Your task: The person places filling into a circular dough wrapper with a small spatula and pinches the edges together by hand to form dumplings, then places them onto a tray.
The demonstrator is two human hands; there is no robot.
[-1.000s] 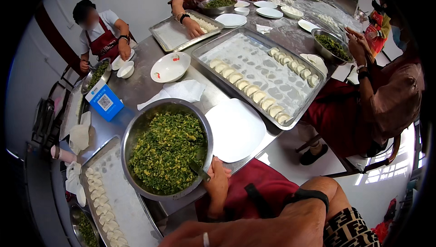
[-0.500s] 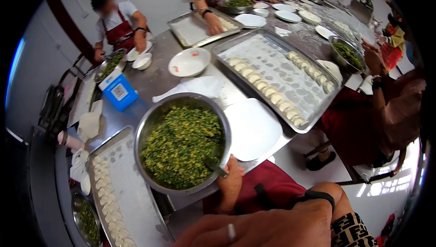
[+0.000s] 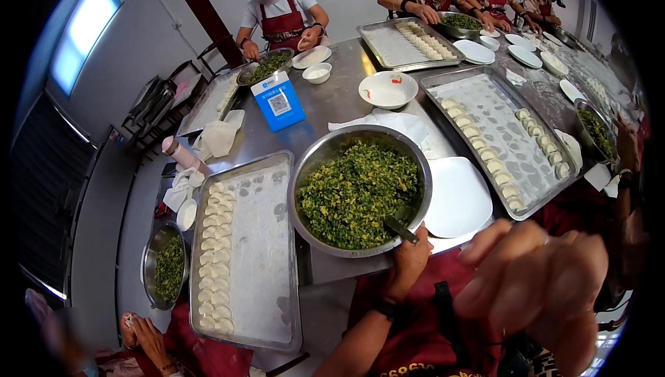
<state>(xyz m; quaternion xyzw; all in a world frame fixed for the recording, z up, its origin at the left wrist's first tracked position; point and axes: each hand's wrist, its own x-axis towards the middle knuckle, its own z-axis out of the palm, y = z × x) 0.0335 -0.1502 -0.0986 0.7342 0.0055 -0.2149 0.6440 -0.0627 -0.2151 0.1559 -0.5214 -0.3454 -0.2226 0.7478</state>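
A steel mixing bowl (image 3: 299, 214) full of chopped green and yellow filling (image 3: 357, 193) stands at the near edge of the table. My left hand (image 3: 413, 252) is closed on its near right rim, with a dark spoon handle (image 3: 400, 230) beside the thumb; the spoon's other end is buried in the filling. Close to the camera and blurred, my right hand (image 3: 540, 287) is raised with fingers curled in a loose fist, and nothing shows in it. A white square plate (image 3: 458, 197) lies right of the bowl, near that hand.
Floured trays (image 3: 260, 252) to the left and right (image 3: 478, 89) hold rows of dumplings (image 3: 216, 259). Beyond the bowl are a paper towel (image 3: 388, 120), a white bowl (image 3: 388, 91) and a blue code stand (image 3: 278, 103). Other people work around the table; one person's hands (image 3: 147, 339) show lower left.
The view has swung left, so the bowl and trays sit further right. My right hand has lifted from the lower edge toward the right, its fingers now curled. My left hand stays at the bowl's rim.
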